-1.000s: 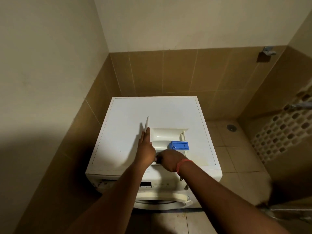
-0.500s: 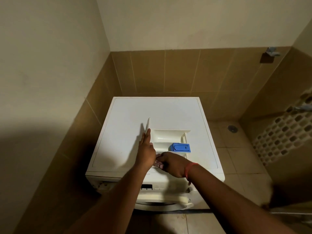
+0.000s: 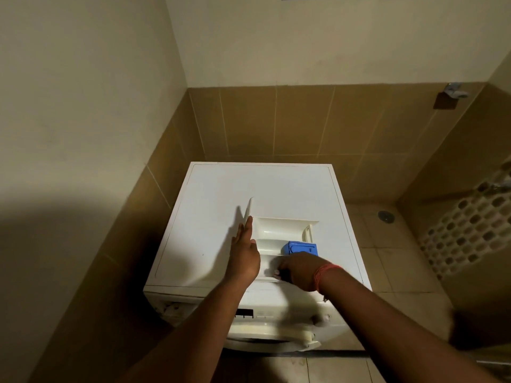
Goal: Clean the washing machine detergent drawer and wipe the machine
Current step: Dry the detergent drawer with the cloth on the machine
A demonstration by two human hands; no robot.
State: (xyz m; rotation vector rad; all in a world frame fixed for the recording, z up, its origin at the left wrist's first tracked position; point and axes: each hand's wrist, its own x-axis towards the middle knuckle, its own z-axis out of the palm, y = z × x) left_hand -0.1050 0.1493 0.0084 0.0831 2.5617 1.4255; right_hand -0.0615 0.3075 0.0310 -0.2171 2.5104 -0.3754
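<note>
Both forearms reach in from the bottom edge. No brand, label or writing can be read; the dark display strip [image 3: 244, 313] on the control panel is too small to make out.

Nearest: washing machine [image 3: 210, 230], white, front-loading, its door rim curved below the panel. It stands in a corner of brown wall tile.

On the machine's top, toward the front edge, lies the detergent drawer [image 3: 279, 230], cream, taken out, compartments facing up. Its long front panel stands on edge along the drawer's left side.

Left hand [image 3: 244, 257]: fingers straight and together, palm flat against the drawer's left side, fingertips reaching the upright panel. Holds nothing.

Right hand [image 3: 297, 270]: over the drawer's near compartment, fingers curled downward, a small pale thing showing at the fingertips. What it is, and whether it is gripped, cannot be told. Red thread band [image 3: 323, 276] at that wrist.

Blue insert [image 3: 300, 248] sits in the drawer's right compartment, just beyond the right hand's knuckles.

Farther: floor drain [image 3: 385, 216] in the tiled floor to the right of the machine. Metal wall fitting [image 3: 453, 91] high on the right wall.
</note>
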